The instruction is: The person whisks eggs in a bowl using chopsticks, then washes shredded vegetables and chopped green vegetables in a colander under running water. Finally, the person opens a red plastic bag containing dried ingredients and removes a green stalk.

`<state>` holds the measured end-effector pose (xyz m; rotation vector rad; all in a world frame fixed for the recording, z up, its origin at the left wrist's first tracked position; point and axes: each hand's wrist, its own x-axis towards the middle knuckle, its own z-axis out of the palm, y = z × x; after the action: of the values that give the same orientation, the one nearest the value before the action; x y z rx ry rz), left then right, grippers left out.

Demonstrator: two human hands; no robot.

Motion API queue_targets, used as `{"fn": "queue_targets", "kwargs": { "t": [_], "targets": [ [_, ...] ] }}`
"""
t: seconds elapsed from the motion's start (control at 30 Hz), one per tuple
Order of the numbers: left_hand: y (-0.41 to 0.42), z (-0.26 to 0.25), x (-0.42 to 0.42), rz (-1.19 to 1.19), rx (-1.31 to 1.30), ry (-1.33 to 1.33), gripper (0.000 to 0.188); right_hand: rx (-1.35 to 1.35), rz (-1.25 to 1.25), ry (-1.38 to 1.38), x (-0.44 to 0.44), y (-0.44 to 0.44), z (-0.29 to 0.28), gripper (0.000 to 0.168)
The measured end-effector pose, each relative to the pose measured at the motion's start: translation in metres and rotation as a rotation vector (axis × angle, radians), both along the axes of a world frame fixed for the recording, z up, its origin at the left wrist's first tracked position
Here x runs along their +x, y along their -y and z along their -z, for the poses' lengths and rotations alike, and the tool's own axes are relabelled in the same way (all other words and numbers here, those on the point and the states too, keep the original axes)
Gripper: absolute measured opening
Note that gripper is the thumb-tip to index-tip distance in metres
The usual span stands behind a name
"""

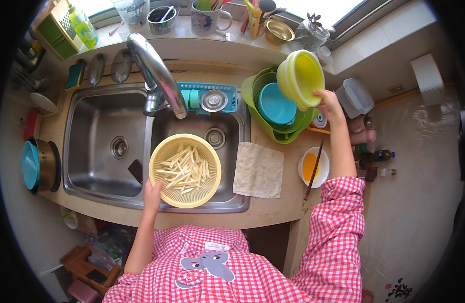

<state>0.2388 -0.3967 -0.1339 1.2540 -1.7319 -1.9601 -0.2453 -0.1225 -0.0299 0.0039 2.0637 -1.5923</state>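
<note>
My left hand (153, 195) grips the rim of a pale yellow plastic colander (215, 185) over the right sink basin. Pale cut strips (185, 168), perhaps potato, lie in it. My right hand (329, 104) is raised at the right, holding a stack of yellow-green plastic baskets or bowls (305, 77) by the edge, tilted on its side. Just below and left of that stack stands a green basket (253, 110) with a blue bowl (276, 104) nested inside. The stack hides part of the green basket's far side.
A chrome faucet (154, 72) arches over the double steel sink (92, 113). A beige cloth (259, 170) lies on the counter beside a white bowl (325, 174) of orange-yellow liquid, with chopsticks (314, 170) across it. Bottles (380, 156) stand at right; a mug (206, 22) is on the sill.
</note>
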Motion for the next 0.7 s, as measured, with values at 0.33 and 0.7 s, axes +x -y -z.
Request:
{"fn": "queue_targets", "kwargs": {
  "t": [0.33, 0.7],
  "targets": [
    [0.005, -0.001, 0.010, -0.004, 0.009, -0.001, 0.030, 0.002, 0.128, 0.147, 0.031, 0.021, 0.081, 0.037],
    [0.004, 0.003, 0.011, -0.014, -0.025, -0.031, 0.031, 0.063, 0.005, 0.100, 0.027, 0.029, 0.103, 0.034]
  ]
}}
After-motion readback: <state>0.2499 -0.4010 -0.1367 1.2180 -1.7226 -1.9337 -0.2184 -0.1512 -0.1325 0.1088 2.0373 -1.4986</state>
